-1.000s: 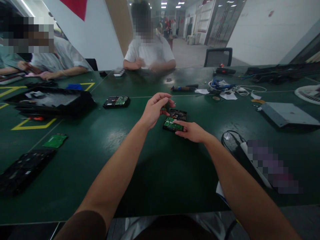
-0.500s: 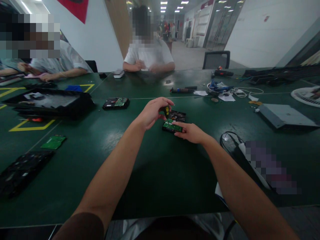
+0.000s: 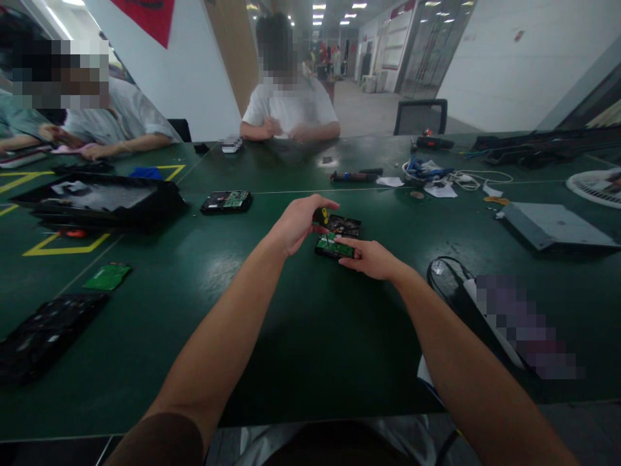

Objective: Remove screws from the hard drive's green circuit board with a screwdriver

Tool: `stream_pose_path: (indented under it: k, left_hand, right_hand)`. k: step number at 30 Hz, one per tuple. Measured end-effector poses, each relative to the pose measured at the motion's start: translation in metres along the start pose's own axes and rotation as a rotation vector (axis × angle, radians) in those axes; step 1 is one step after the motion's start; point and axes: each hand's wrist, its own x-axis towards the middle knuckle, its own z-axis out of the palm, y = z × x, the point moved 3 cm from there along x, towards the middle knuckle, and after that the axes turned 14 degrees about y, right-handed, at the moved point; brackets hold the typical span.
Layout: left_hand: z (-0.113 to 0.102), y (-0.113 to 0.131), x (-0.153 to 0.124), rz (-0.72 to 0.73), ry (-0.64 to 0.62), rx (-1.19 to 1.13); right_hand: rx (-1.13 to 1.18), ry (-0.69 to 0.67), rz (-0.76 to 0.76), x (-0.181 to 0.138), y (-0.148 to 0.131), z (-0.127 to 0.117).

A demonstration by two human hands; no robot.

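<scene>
A black hard drive (image 3: 339, 237) with a green circuit board on top lies on the green table (image 3: 301, 323), a little beyond its middle. My left hand (image 3: 297, 224) grips a small screwdriver (image 3: 322, 218) with a yellow and black handle, held upright over the board. My right hand (image 3: 371, 257) rests on the drive's near right corner with its fingers flat on the board's edge.
A second hard drive (image 3: 226, 200) lies to the left, near a black tray (image 3: 97, 197). A loose green board (image 3: 107, 276) and a black panel (image 3: 43, 330) sit at near left. Cables (image 3: 451, 176) and a grey case (image 3: 553, 224) are at right. People sit across the table.
My left hand has dropped slightly toward the drive and turned on the screwdriver. The right hand stays pressed on the drive.
</scene>
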Motion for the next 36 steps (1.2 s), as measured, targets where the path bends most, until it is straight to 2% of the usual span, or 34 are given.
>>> stream_pose_path:
  k: [7, 14, 24, 31, 36]
  left_hand:
    - [0.008, -0.010, 0.001, -0.107, -0.030, -0.188]
    - [-0.008, -0.005, 0.008, 0.016, 0.113, -0.012]
    - [0.011, -0.011, 0.001, -0.118, 0.012, -0.209]
    - [0.003, -0.005, 0.002, 0.063, 0.074, 0.014]
    - [0.004, -0.005, 0.000, 0.032, 0.061, -0.027]
  right_hand:
    - [-0.019, 0.016, -0.025, -0.001, -0.001, -0.001]
    - [-0.037, 0.018, -0.021, 0.000, 0.000, -0.001]
    - [-0.026, 0.034, -0.023, 0.000, 0.002, 0.001]
    - [-0.021, 0.022, -0.015, 0.000, 0.002, -0.001]
    - [-0.005, 0.007, -0.023, 0.001, 0.004, 0.001]
